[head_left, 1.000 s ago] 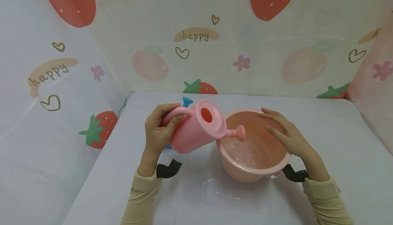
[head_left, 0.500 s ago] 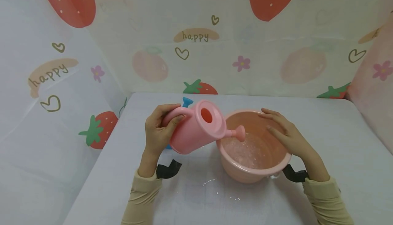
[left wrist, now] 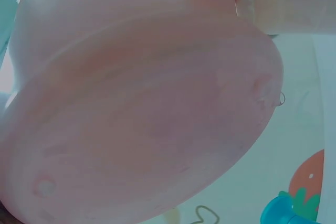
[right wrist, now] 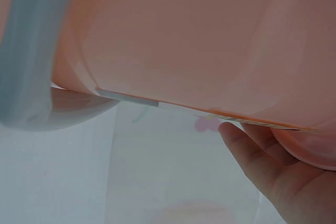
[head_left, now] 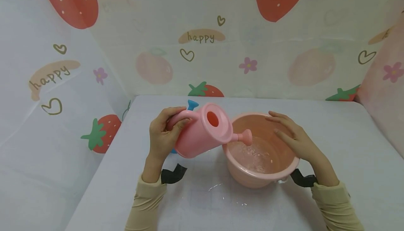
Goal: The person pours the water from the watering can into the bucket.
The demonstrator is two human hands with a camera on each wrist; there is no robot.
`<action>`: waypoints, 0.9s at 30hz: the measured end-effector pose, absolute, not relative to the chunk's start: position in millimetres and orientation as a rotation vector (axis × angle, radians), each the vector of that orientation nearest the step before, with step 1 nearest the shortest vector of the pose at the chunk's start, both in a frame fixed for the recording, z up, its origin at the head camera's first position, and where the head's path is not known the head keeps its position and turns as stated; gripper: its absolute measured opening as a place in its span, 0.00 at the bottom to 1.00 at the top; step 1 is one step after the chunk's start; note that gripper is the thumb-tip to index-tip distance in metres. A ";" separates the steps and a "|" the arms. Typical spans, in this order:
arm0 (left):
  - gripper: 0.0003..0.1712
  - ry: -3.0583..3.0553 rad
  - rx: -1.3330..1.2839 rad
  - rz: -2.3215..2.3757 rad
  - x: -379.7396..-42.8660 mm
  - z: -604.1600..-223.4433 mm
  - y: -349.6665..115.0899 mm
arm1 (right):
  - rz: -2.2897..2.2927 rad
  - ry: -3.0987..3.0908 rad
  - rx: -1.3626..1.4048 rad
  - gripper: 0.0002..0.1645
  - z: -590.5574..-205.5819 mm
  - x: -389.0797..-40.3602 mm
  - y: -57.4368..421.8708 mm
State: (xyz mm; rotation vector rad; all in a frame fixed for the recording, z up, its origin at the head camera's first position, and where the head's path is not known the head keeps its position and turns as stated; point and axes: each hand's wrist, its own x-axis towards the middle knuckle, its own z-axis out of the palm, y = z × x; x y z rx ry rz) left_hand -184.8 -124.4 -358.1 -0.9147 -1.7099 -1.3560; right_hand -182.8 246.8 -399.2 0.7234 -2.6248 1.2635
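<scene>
My left hand (head_left: 164, 127) grips the handle of a pink watering can (head_left: 202, 133), tilted to the right with its rose (head_left: 246, 137) over a pink bucket (head_left: 247, 178). Rippled water (head_left: 255, 157) lies in the bucket, with splashes below the rose. The can's base (left wrist: 152, 124) fills most of the left wrist view. My right hand (head_left: 295, 136) holds the bucket's right rim, thumb on the inside and fingers along the outer wall. The right wrist view shows the bucket's wall (right wrist: 178, 40) close up and the fingers (right wrist: 244, 153) touching it.
A blue watering can (head_left: 192, 104) stands behind the pink one, mostly hidden. Water drops (head_left: 241, 204) lie on the white tabletop (head_left: 202, 213) in front of the bucket. A printed cloth wall (head_left: 202, 66) rises behind the table.
The ripples and splashes in the bucket have shifted. Both hands, the pink watering can and the bucket stay practically where they were.
</scene>
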 end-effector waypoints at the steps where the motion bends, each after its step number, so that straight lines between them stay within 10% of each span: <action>1: 0.22 -1.710 -0.914 -1.347 -184.6 -357.8 -124.2 | 1.259 -2.627 0.722 0.25 -398.9 -182.7 246.7; 27: 0.19 -1.681 -0.941 -1.257 -182.0 -354.7 -121.8 | 1.268 -2.623 0.721 0.25 -398.8 -182.4 246.1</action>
